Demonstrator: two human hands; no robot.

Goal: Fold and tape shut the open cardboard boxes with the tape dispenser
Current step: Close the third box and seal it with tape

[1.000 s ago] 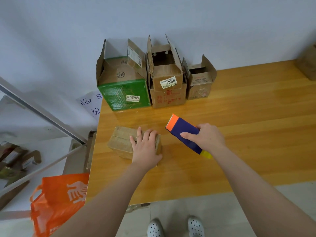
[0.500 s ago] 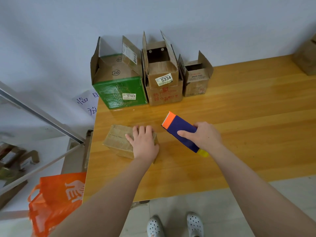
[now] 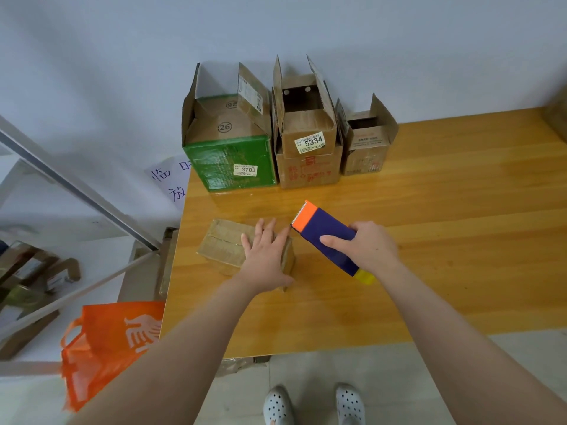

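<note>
Our small box (image 3: 224,245) lies under left grip (image 3: 265,256), palm flat, pressing flaps shut. Our right grip (image 3: 368,246) holds tape dispenser (image 3: 325,230); its orange nose has crept nearer, just right of left grip, so taping's prob. next. 3 open boxes (image 3: 308,161) wait beyond.

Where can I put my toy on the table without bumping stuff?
The right side of the wooden table is bare, past the small open box and the tape dispenser. The front strip before the closed box is bare too. The back left is crowded with the green box and 5334 box.
</note>
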